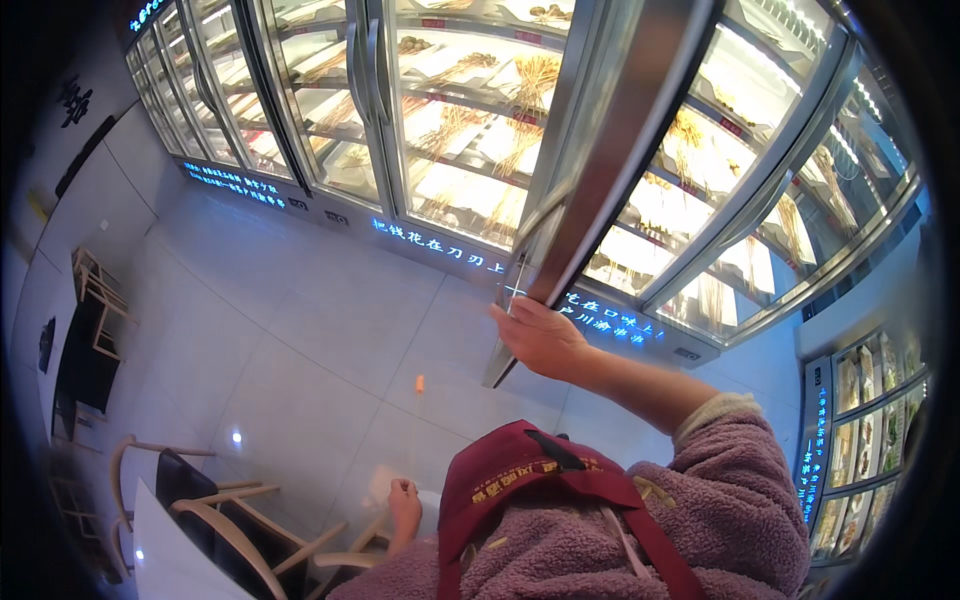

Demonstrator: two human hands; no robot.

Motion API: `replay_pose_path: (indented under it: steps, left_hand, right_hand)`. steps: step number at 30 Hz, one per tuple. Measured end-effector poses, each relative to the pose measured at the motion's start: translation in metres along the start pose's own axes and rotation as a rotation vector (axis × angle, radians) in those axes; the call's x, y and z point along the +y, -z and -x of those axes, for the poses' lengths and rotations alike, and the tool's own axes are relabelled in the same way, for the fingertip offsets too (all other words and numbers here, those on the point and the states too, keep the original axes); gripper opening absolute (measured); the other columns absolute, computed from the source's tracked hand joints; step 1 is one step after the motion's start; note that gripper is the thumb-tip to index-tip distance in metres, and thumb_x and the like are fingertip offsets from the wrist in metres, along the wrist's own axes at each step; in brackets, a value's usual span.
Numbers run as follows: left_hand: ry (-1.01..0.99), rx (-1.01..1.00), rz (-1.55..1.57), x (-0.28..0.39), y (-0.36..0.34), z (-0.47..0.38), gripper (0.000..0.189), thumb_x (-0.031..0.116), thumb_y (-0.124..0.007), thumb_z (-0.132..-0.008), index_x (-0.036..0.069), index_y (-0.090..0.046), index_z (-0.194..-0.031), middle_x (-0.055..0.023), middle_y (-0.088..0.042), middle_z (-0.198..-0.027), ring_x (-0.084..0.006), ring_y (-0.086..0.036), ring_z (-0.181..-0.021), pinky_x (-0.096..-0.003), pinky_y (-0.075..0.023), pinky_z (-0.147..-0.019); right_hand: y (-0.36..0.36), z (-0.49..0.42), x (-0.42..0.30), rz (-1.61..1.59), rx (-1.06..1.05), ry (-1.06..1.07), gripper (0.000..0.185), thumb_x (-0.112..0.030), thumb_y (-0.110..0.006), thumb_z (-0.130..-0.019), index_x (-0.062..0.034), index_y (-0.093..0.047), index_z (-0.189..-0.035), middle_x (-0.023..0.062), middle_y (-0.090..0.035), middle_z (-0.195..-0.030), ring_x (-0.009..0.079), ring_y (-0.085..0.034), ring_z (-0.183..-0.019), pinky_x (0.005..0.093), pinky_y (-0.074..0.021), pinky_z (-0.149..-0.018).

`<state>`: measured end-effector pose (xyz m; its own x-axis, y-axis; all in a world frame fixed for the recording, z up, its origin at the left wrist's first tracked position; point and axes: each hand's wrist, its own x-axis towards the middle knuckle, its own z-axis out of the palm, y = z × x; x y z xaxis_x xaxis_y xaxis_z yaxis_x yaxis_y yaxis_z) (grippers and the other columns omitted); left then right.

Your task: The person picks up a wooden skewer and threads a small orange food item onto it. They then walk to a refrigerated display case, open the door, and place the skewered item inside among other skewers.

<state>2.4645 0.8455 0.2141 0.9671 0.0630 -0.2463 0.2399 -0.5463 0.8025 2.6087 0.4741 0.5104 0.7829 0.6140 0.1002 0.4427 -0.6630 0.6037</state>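
Note:
My right hand (541,337) grips the lower edge region of a swung-open glass refrigerator door (611,150), close to its curved metal handle (541,217). Low by my body, my left hand (406,504) pinches a thin skewer (417,424) that is faint against the floor. An orange piece of food (420,384) sits at the skewer's far end. Behind the open door, lit shelves (679,176) carry trays of skewered food, with bundles of sticks (686,139) hanging over their front edges. The door hides part of the cabinet.
More display refrigerators (322,97) run to the left, and another (862,450) stands at the right. Wooden chairs with dark seats (225,517) crowd a white table (169,547) at lower left. Grey floor tiles (300,337) lie between. I wear a red apron (517,472).

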Motion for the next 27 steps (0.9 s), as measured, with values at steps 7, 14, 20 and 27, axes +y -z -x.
replay_pose_path:
  steps: [7, 14, 20, 27]
  left_hand:
    - [-0.005, 0.008, 0.064, -0.01, 0.0, -0.022, 0.01, 0.009, -0.06, -0.091, 0.0, -0.055, -0.093, -0.0148, -0.065, -0.076, -0.029, -0.065, -0.071, -0.0407, -0.0499, -0.067]
    - [-0.127, 0.052, 0.123, 0.001, 0.011, -0.049, 0.009, 0.007, -0.059, -0.091, 0.0, -0.054, -0.092, -0.0139, -0.062, -0.074, -0.0281, -0.063, -0.068, -0.0392, -0.0494, -0.066]
    - [-0.213, 0.11, 0.219, 0.049, 0.022, -0.078, 0.011, 0.008, -0.058, -0.093, -0.003, -0.054, -0.094, -0.0131, -0.063, -0.076, -0.0241, -0.064, -0.067, -0.0354, -0.0497, -0.063]
    - [-0.267, 0.18, 0.371, 0.118, 0.036, -0.13, 0.009, 0.007, -0.057, -0.095, -0.001, -0.054, -0.094, -0.0079, -0.061, -0.075, -0.0138, -0.058, -0.064, -0.028, -0.0469, -0.059]
  right_hand:
    - [0.002, 0.055, -0.006, -0.336, 0.071, -0.181, 0.019, -0.014, -0.058, -0.078, -0.0036, -0.065, -0.093, 0.0127, -0.058, -0.115, 0.0233, -0.055, -0.1, 0.0357, -0.0345, -0.103]
    - [0.011, 0.094, -0.01, -0.444, 0.114, -0.538, 0.004, -0.009, -0.064, -0.077, -0.0077, -0.061, -0.079, 0.0075, -0.067, -0.094, 0.0276, -0.063, -0.085, 0.0449, -0.0464, -0.08]
    - [0.007, 0.127, 0.005, -0.53, -0.128, -0.964, 0.016, -0.02, -0.062, -0.087, -0.0053, -0.065, -0.082, 0.0159, -0.066, -0.072, 0.0388, -0.064, -0.066, 0.0503, -0.05, -0.061]
    - [-0.046, 0.142, 0.019, -0.515, -0.831, -0.924, 0.036, -0.042, -0.066, -0.083, -0.0076, -0.073, -0.092, 0.0185, -0.071, -0.087, 0.0358, -0.07, -0.083, 0.0473, -0.0554, -0.074]
